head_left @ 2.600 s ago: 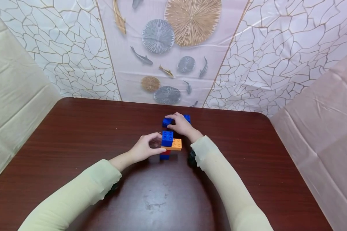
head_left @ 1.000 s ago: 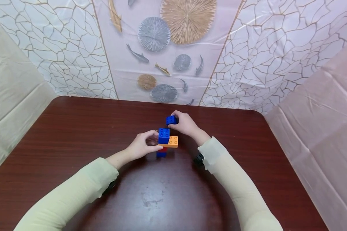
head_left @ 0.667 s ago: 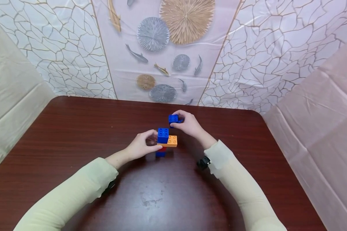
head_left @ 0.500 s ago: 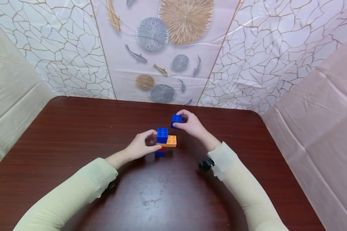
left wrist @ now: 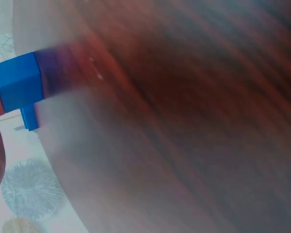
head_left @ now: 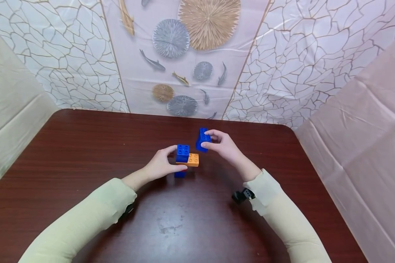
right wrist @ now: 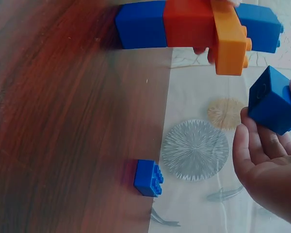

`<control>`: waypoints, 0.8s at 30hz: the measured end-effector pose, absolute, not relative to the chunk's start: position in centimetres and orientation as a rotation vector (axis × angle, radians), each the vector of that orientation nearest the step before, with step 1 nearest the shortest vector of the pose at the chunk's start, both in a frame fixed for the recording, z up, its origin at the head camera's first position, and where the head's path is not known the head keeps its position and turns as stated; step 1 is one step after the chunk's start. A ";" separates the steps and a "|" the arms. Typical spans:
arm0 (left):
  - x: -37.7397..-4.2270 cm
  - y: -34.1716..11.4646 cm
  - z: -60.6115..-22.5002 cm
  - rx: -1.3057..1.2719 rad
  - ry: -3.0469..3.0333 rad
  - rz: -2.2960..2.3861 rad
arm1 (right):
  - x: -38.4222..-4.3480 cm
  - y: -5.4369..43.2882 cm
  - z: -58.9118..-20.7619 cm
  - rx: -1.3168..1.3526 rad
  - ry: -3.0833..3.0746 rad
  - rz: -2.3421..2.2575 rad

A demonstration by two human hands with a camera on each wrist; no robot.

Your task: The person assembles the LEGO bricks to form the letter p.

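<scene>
My left hand (head_left: 159, 166) grips a stack of toy building bricks between thumb and fingers. The stack stands upright: a blue brick (right wrist: 141, 25) at the bottom, a red brick (right wrist: 190, 23) over it, then a longer orange brick (head_left: 193, 159) jutting to the right, and a blue brick (head_left: 182, 153) on top. Raised to the right of the stack, a separate blue brick (right wrist: 271, 102) is pinched by my right hand (head_left: 227, 148). In the right wrist view it is tilted and apart from the orange brick. The left wrist view catches only the stack's lower end and a fingertip.
Another blue brick (right wrist: 146, 178) lies on the dark wooden table (head_left: 171, 219) behind the held one, partly covered by it in the head view. Patterned cloth (head_left: 181, 84) hangs past the table's far edge, with plain cloth on both sides.
My right hand has taken a blue brick from the back of the table and carried it right and slightly nearer. My left hand stays on the stack. The head view has shifted slightly.
</scene>
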State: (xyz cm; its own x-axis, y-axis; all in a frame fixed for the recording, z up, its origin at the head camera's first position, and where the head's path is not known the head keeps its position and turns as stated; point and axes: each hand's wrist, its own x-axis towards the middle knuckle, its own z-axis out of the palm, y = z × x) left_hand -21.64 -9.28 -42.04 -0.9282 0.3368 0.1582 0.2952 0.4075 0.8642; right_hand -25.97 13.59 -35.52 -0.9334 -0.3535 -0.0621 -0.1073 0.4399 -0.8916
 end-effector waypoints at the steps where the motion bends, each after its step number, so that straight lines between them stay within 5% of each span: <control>1: -21.7 -9.1 -42.0 0.570 2.586 1.593 | -25.8 13.6 -35.5 -0.408 2.460 -1.485; 24: -22.1 -9.0 -42.1 0.564 2.513 1.650 | -24.5 13.4 -36.0 -0.631 2.486 -1.357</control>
